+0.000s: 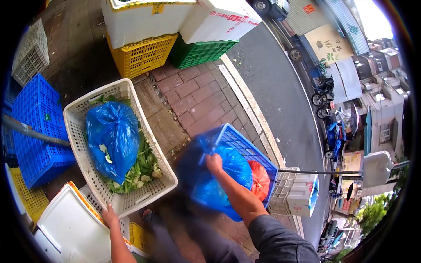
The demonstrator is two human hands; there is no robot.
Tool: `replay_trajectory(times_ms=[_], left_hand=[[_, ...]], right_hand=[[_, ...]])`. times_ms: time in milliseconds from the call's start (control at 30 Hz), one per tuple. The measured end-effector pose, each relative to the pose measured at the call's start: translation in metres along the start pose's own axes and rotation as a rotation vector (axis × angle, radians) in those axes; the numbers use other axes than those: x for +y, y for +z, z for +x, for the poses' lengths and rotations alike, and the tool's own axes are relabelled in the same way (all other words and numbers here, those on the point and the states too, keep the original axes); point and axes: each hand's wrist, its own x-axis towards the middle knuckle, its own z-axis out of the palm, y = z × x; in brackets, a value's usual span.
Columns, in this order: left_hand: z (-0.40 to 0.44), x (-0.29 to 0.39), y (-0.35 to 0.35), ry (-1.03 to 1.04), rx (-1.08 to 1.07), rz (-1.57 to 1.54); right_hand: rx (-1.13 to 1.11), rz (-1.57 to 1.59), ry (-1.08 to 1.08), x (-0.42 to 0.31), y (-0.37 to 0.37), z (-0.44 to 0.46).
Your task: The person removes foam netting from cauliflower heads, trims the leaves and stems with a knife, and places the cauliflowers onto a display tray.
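Right arm (pixel 237 190) outstretched, right hand (pixel 214 163) gripping blue crate (pixel 248 151)

Blue crate (pixel 247 151) corner's super smeary beside the right hand (pixel 214 163) fingers, legs (pixel 206 239) below them are mush, left hand (pixel 110 215) fingers mostly hidden.

On my side of the pavement (pixel 197 98), a bag (pixel 115 136) lies on leaves (pixel 147 164) inside the basket (pixel 140 199). Right of that, I have the crate (pixel 250 153) with bundles (pixel 232 164) in it. Ahead, two boxes (pixel 147 22) sit side by side, each on its own bin (pixel 147 55). Stacked crates (pixel 39 127) stand to the basket's left, a container (pixel 70 219) nearer me. The road (pixel 280 79) runs beyond, to the right.
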Motion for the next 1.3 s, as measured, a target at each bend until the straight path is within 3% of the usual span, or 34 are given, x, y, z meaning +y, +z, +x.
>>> replay_trajectory(times_ms=[200,300,367,433,500,533,567,667,767,900,967,1067,1133,1167,1200,1300], left_hand=[[-0.009,-0.008,-0.002,-0.204,-0.141,-0.111],[-0.037,0.013,0.006,-0.186,0.035,0.002],[-0.039,0.005,0.0,-0.285,-0.063,0.063],[-0.027,-0.032,-0.007,-0.022,0.072,0.403],[-0.057,-0.018,-0.022,0.043,0.01,0.371],[-0.063,-0.023,-0.025,0.061,0.002,0.235],[-0.088,-0.004,-0.034,0.166,-0.001,0.347],[-0.136,0.047,-0.064,-0.085,-0.331,0.108],[-0.181,0.078,-0.066,-0.206,-0.432,-0.092],[-0.203,0.093,-0.063,-0.169,-0.456,0.0],[-0.21,0.103,-0.043,-0.092,-0.442,0.001],[-0.226,0.103,0.004,0.008,-0.468,-0.022],[-0.242,0.117,0.057,0.063,-0.556,0.037],[-0.254,0.122,0.083,0.082,-0.603,0.069],[-0.267,0.132,0.11,0.185,-0.629,0.129],[-0.311,0.17,0.186,0.432,-0.724,0.253]], right_hand=[[-0.183,0.299,-0.288,-0.05,-0.02,-0.009],[-0.283,0.318,-0.231,-0.042,-0.036,-0.004],[-0.097,0.367,-0.313,-0.032,-0.058,-0.016],[-0.053,0.407,-0.36,-0.002,-0.078,-0.032],[-0.063,0.414,-0.334,0.043,-0.098,-0.051],[-0.197,0.54,-0.195,0.057,-0.118,-0.072],[-0.215,0.652,-0.14,0.095,-0.118,-0.086],[-0.222,0.523,0.121,0.117,-0.173,-0.161],[-0.186,0.495,0.165,0.148,-0.183,-0.199],[0.042,0.915,0.085,0.123,-0.183,-0.167],[-0.304,0.806,0.029,0.078,-0.21,-0.133],[-0.793,0.313,-0.13,0.087,-0.158,-0.07],[-0.626,-0.151,-0.442,0.096,-0.115,-0.028],[-0.597,-0.238,-0.458,0.093,-0.109,-0.004],[-0.599,-0.277,-0.371,0.076,-0.112,0.013],[-0.423,-0.057,-0.441,0.034,-0.138,0.023]])
